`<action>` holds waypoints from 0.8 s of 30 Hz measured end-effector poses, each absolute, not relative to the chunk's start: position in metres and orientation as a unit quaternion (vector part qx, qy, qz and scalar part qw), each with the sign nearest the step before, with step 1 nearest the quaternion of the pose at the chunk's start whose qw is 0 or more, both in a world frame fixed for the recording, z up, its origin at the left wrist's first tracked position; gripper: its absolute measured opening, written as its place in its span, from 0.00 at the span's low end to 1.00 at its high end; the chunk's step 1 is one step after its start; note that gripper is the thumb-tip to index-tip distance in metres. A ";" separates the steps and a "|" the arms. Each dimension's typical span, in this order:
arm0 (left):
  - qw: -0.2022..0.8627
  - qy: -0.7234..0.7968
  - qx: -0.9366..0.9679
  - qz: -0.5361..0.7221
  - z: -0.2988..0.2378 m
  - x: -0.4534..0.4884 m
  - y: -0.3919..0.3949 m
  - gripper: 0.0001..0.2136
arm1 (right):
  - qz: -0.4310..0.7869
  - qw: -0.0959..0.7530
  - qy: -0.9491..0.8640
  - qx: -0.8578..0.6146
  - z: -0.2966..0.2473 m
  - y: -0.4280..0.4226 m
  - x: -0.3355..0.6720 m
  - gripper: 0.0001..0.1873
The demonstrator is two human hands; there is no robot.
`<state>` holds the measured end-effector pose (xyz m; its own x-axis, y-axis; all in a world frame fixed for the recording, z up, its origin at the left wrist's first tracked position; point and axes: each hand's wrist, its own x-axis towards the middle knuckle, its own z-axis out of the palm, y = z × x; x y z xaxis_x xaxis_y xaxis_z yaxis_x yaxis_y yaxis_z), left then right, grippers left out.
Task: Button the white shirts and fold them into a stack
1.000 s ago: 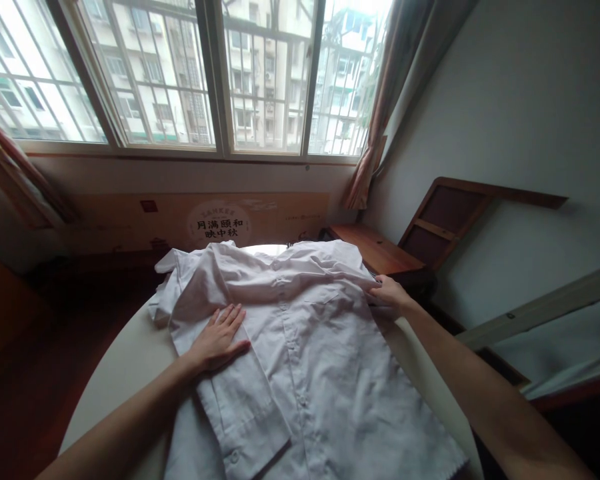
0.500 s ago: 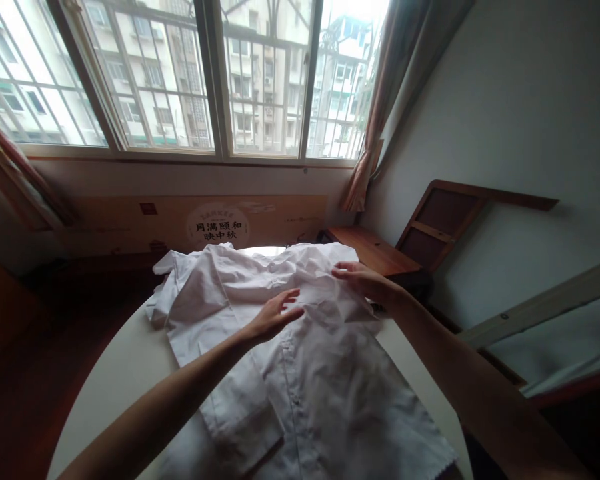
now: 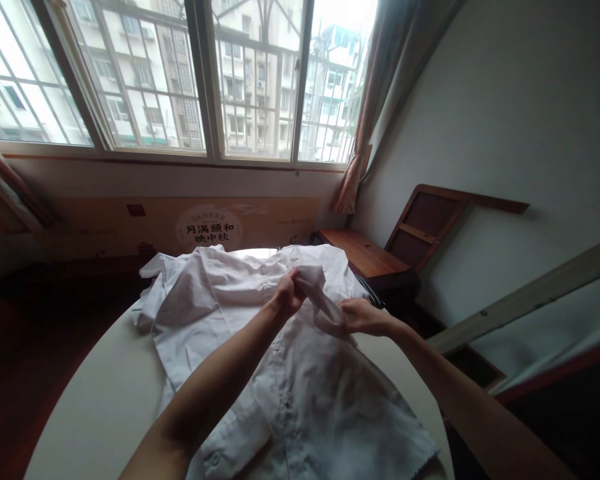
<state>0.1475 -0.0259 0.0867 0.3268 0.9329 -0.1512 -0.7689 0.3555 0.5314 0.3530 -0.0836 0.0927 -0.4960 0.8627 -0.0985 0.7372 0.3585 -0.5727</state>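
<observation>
A white button-up shirt [image 3: 300, 393] lies spread front-up on a pale round table [image 3: 95, 400]. Its collar end points toward the window and its hem hangs near me. My left hand [image 3: 287, 297] is closed on a bunched fold of the shirt's right sleeve [image 3: 316, 283], lifted off the table near the shoulder. My right hand [image 3: 360, 317] pinches the lower end of that same fold. The shirt's other sleeve [image 3: 153, 290] lies crumpled at the table's far left.
A cardboard panel with printed characters [image 3: 207, 227] leans under the window [image 3: 200, 73]. A wooden stool or side table [image 3: 365, 257] and a leaning wooden frame [image 3: 425, 223] stand at the right by the wall. A curtain [image 3: 367, 113] hangs in the corner.
My left hand left the shirt's left side and crossed to the right shoulder. Both hands went from flat and open to gripping the right sleeve and lifting it.
</observation>
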 end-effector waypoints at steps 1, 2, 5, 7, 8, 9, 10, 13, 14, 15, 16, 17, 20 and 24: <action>0.798 0.195 0.178 0.542 0.087 0.147 -0.025 0.11 | 0.299 0.131 -0.815 -0.479 0.094 -0.082 0.357 0.13; 0.801 0.174 0.173 0.547 0.087 0.147 -0.025 0.12 | 0.324 0.155 -0.806 -0.471 0.098 -0.082 0.361 0.13; 0.806 0.181 0.187 0.532 0.079 0.145 -0.020 0.16 | 0.352 0.243 -0.760 -0.490 0.124 -0.085 0.366 0.15; 0.802 0.263 0.216 0.490 0.072 0.144 -0.015 0.17 | 0.264 0.290 -0.747 -0.537 0.150 -0.090 0.365 0.13; 0.791 0.314 0.233 0.471 0.069 0.144 -0.013 0.18 | 0.185 0.296 -0.746 -0.567 0.163 -0.093 0.363 0.11; 0.775 0.358 0.246 0.460 0.067 0.146 -0.011 0.18 | 0.094 0.287 -0.746 -0.594 0.176 -0.097 0.360 0.08; 0.756 0.390 0.256 0.459 0.065 0.148 -0.009 0.17 | -0.004 0.268 -0.742 -0.614 0.188 -0.101 0.356 0.06; 0.730 0.384 0.250 0.507 0.068 0.159 -0.006 0.15 | -0.256 0.191 -0.717 -0.620 0.211 -0.116 0.336 0.04; 0.738 0.357 0.236 0.522 0.071 0.164 -0.006 0.14 | -0.303 0.170 -0.713 -0.610 0.214 -0.124 0.328 0.05; 0.751 0.323 0.218 0.533 0.075 0.169 -0.006 0.13 | -0.331 0.150 -0.713 -0.600 0.215 -0.132 0.318 0.06; 0.769 0.283 0.198 0.538 0.079 0.174 -0.007 0.14 | -0.344 0.132 -0.716 -0.593 0.212 -0.141 0.307 0.07; 0.788 0.238 0.180 0.539 0.084 0.179 -0.008 0.14 | -0.340 0.114 -0.724 -0.589 0.206 -0.151 0.297 0.08; 0.835 0.117 0.158 0.514 0.092 0.186 -0.015 0.22 | -0.252 0.071 -0.779 -0.570 0.175 -0.184 0.269 0.12; 0.860 0.134 0.158 0.466 0.079 0.183 -0.027 0.21 | 0.024 0.077 -0.881 -0.465 0.129 -0.221 0.250 0.26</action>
<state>0.1829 -0.0272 0.0795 0.5297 0.8442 -0.0824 -0.7597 0.5154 0.3964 0.2501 -0.2212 0.1289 -0.5549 0.8241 0.1137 0.8168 0.5656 -0.1134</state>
